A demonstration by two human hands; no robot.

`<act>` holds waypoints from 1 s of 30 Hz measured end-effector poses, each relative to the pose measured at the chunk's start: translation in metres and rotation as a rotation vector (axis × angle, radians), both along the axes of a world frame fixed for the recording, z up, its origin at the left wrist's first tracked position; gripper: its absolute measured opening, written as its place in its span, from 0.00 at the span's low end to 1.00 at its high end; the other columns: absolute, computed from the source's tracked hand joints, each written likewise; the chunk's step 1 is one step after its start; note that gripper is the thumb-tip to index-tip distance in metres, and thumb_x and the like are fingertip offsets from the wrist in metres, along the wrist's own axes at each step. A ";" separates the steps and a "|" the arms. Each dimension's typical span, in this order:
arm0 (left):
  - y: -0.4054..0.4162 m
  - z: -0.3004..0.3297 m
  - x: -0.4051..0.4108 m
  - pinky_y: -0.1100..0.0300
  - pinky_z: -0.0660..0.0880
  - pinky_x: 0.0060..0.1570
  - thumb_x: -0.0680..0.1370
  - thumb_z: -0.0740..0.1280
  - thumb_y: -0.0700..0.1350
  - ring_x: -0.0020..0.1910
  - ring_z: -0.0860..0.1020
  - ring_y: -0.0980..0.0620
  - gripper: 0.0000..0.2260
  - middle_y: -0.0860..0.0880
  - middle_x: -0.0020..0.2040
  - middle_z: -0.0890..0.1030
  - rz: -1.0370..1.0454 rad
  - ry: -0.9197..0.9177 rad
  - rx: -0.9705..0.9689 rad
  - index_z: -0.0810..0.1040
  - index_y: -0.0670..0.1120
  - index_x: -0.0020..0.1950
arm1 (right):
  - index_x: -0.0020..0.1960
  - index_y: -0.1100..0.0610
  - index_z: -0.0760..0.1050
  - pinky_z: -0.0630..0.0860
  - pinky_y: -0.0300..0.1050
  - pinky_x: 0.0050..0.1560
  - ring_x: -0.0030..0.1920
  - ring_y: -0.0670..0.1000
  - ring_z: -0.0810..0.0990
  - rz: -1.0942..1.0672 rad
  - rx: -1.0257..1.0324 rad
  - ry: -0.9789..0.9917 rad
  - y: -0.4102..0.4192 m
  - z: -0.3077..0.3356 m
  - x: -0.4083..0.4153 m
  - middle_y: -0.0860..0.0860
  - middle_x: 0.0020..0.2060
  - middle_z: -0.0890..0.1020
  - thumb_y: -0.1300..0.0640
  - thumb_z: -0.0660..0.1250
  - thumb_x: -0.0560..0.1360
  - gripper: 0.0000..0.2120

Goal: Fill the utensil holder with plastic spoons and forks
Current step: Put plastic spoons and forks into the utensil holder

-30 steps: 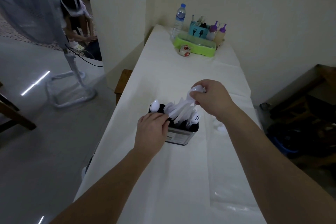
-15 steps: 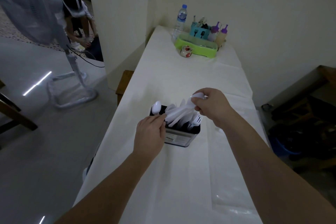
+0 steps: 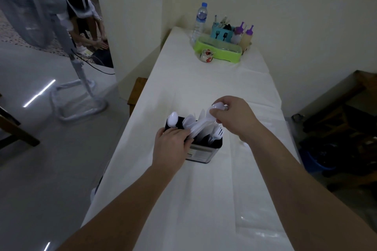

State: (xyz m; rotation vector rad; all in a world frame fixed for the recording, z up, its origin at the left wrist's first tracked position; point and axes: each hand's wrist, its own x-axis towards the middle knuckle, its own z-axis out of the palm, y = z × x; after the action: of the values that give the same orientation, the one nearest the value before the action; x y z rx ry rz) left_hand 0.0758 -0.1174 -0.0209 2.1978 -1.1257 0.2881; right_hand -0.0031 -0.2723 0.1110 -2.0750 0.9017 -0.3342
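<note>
**2 hands at the utensil holder on the white table**

2 bare forearms are extended from the bottom edge of the view toward the middle of a long table [image 3: 204,199] that is covered by a white cloth. The left forearm is angled up from the lower left, and the left hand [image 3: 170,146] is laid over the near-left corner of the utensil holder [image 3: 204,152], knuckles up, with its fingers curled over the rim. The fingertips are seen touching the white cutlery beside a single spoon [image 3: 172,119] that stands upright at the left end; whether that spoon is pinched cannot be told.

The right forearm is brought in from the lower right, with the wrist bent so that the right hand [image 3: 234,117] is held above the holder's far-right side. Its fingers are closed around the upper ends of a bundle of plastic spoons [image 3: 201,125], which is slanted down to the left into the holder. A few forks [image 3: 217,132] are seen upright at the right end.

The holder is a dark rectangular box with a pale label on its near face, and it is set on the cloth roughly halfway along the table.

At the far end, a green tray [image 3: 219,51], a water bottle [image 3: 200,19], a teal caddy [image 3: 221,33], 2 purple-capped squeeze bottles [image 3: 243,35] and a small jar [image 3: 207,55] are grouped against the wall. A standing fan [image 3: 36,12] is placed on the floor at the left, and a crouching person [image 3: 83,18] is visible behind it.
</note>
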 end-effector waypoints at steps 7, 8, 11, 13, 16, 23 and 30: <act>-0.005 -0.003 0.002 0.54 0.70 0.47 0.74 0.71 0.43 0.39 0.78 0.46 0.03 0.50 0.42 0.81 0.037 -0.005 0.051 0.85 0.47 0.43 | 0.48 0.53 0.79 0.67 0.29 0.30 0.34 0.42 0.75 0.108 -0.225 0.110 0.017 0.002 0.014 0.46 0.37 0.79 0.56 0.67 0.75 0.04; -0.005 -0.002 0.003 0.55 0.70 0.47 0.75 0.71 0.44 0.39 0.78 0.47 0.03 0.50 0.42 0.82 0.031 0.001 0.055 0.85 0.47 0.42 | 0.48 0.53 0.78 0.66 0.27 0.29 0.34 0.41 0.74 0.124 -0.247 0.119 0.018 0.001 0.016 0.45 0.35 0.78 0.56 0.67 0.75 0.03; -0.003 -0.004 0.008 0.55 0.70 0.46 0.76 0.71 0.44 0.38 0.79 0.49 0.05 0.51 0.41 0.83 -0.015 0.013 0.027 0.85 0.47 0.41 | 0.49 0.52 0.78 0.64 0.29 0.29 0.33 0.42 0.72 0.185 -0.260 0.174 0.019 0.001 0.022 0.43 0.33 0.74 0.57 0.67 0.75 0.04; -0.001 -0.005 0.012 0.54 0.72 0.46 0.76 0.70 0.45 0.39 0.80 0.49 0.05 0.51 0.42 0.83 -0.047 0.013 0.025 0.85 0.47 0.42 | 0.52 0.53 0.78 0.66 0.34 0.32 0.36 0.47 0.74 0.226 -0.256 0.202 0.022 -0.001 0.024 0.45 0.36 0.75 0.57 0.67 0.75 0.06; 0.002 -0.004 0.016 0.54 0.73 0.45 0.77 0.65 0.46 0.40 0.80 0.50 0.10 0.52 0.42 0.83 -0.094 0.016 0.020 0.84 0.48 0.41 | 0.56 0.53 0.78 0.68 0.39 0.39 0.43 0.49 0.74 0.277 -0.269 0.251 0.026 -0.008 0.027 0.47 0.43 0.75 0.57 0.67 0.76 0.10; 0.013 -0.012 0.020 0.56 0.73 0.50 0.78 0.62 0.45 0.47 0.80 0.50 0.11 0.51 0.50 0.84 -0.238 -0.020 -0.018 0.84 0.46 0.49 | 0.52 0.57 0.81 0.72 0.44 0.42 0.44 0.53 0.77 0.350 -0.330 0.303 0.033 -0.035 0.026 0.53 0.46 0.78 0.59 0.67 0.74 0.08; 0.018 -0.010 0.023 0.54 0.77 0.53 0.78 0.60 0.45 0.50 0.82 0.48 0.14 0.49 0.53 0.84 -0.274 -0.076 -0.018 0.85 0.45 0.52 | 0.68 0.56 0.71 0.67 0.39 0.50 0.58 0.54 0.75 0.285 -0.378 0.247 0.036 -0.057 0.019 0.56 0.61 0.74 0.55 0.71 0.73 0.25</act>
State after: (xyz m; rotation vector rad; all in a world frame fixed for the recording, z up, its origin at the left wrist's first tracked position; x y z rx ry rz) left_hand 0.0988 -0.0998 -0.0304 2.0001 -1.4419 0.2626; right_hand 0.0155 -0.2362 0.0539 -2.6007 0.7070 -0.1008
